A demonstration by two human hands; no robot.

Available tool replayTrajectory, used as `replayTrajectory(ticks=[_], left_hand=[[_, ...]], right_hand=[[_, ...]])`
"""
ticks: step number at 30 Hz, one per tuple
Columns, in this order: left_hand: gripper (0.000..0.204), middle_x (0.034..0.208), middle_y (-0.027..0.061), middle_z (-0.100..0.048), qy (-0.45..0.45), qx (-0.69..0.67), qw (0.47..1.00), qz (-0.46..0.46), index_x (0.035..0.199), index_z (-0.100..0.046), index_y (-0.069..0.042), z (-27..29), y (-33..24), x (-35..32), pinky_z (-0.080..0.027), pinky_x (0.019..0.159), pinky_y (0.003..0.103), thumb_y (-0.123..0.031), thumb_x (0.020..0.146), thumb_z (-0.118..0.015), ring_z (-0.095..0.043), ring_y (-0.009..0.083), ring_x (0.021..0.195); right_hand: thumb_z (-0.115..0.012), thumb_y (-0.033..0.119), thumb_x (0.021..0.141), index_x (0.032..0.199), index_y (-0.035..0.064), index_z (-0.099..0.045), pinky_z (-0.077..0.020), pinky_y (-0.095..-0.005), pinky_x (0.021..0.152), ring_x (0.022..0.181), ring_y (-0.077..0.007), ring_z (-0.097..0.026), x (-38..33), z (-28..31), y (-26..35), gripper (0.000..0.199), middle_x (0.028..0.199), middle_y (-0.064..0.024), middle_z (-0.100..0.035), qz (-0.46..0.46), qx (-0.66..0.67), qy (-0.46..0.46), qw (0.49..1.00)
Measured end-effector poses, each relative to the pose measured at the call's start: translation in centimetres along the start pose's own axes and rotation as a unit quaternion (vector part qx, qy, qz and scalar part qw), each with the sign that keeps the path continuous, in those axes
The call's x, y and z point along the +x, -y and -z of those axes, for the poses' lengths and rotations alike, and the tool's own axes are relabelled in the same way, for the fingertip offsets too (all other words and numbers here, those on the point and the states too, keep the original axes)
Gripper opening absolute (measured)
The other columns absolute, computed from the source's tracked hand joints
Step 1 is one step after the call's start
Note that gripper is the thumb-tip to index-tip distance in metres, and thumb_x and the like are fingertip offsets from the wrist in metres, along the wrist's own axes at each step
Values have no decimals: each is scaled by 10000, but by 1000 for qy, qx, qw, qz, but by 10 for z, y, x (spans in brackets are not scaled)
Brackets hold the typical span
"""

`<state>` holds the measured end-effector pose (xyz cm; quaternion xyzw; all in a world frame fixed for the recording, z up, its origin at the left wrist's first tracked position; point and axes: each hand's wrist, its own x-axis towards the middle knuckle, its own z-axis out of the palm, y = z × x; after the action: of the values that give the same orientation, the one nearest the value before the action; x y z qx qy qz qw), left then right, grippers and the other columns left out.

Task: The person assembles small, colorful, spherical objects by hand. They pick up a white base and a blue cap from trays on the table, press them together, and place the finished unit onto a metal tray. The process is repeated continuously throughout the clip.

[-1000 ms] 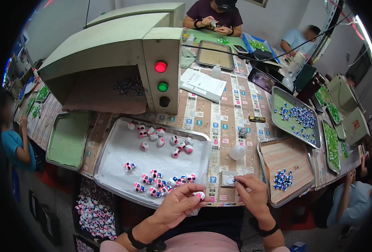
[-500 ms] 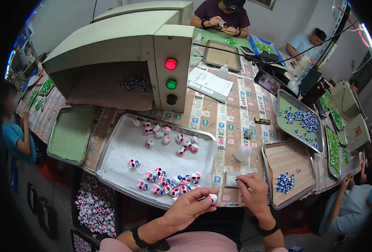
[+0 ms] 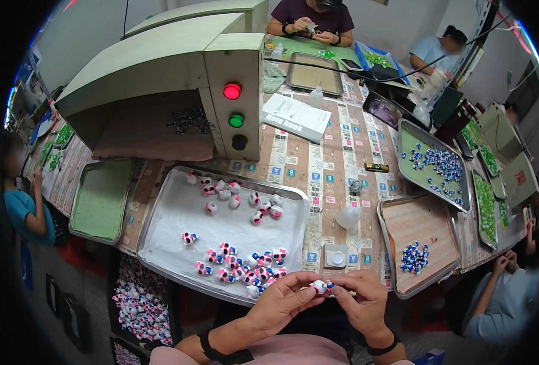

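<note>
Just outside tray edge (image 3: 304, 222): figurine (image 3: 319, 285)

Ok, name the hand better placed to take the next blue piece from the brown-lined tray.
Probably the right hand: it is nearer that tray; the left hand, farther off, pinches a white figure.

The counter (image 3: 291, 159) wears a patterned covering of tan and white bands with small coloured squares. On its left stands a pale housing (image 3: 230, 58) with red and green lamps. In front lie a green-lined tray (image 3: 101, 201) and a larger white-lined metal tray (image 3: 166, 237). A notebook (image 3: 297, 118) lies beside the housing. Further right are a black-and-gold cylinder (image 3: 376, 167), a translucent squeeze bottle (image 3: 348, 216), a small square block (image 3: 328, 263) near the front edge, and a brown-lined tray (image 3: 406, 222).
</note>
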<state>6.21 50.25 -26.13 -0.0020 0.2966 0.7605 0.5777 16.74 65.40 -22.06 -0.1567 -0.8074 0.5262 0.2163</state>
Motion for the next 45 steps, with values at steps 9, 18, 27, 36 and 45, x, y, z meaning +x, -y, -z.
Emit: replayTrajectory(ticks=[9,18,27,36,45], left_hand=[[260,1155,121,-610,-13,41,999,-22,1187,-560,9,2,6,-1,-538,960,340,-33,934,-596,-628,197,1064],[267,1093,142,-640,-15,124,991,-39,1172,-577,45,9,2,-10,-561,898,332,-20,917,-621,-658,214,998],[238,974,94,-650,-269,587,670,-367,1069,-640,0,43,-84,-28,-493,782,301,-14,832,-662,-619,191,876],[222,995,127,-599,-293,776,455,-323,977,-629,-27,96,-133,-49,-410,836,421,-95,773,-682,-506,320,965],[644,1331,231,-410,-251,839,369,-312,1332,-452,-15,111,-173,14,-330,1053,485,-230,786,-717,-366,419,1263]], right_hand=[[-748,31,792,961,23,-735,-487,-256,650,745,-174,-644,-1,1,-4,170,823,-96,-675,30,-27,31,999],[-737,38,804,1012,28,-722,-503,-275,654,754,-188,-653,5,7,-7,209,861,-108,-679,17,5,130,991],[-706,64,838,1024,0,-707,-514,-297,724,815,-220,-669,4,20,-7,197,931,-141,-689,18,-51,33,998],[-670,50,848,947,-32,-705,-476,-257,677,769,-161,-627,-7,52,-27,134,867,-120,-681,-31,-70,-26,997],[-677,24,823,938,-15,-713,-508,-302,699,788,-229,-668,-12,58,-26,127,853,-140,-689,-17,-102,-35,994]])
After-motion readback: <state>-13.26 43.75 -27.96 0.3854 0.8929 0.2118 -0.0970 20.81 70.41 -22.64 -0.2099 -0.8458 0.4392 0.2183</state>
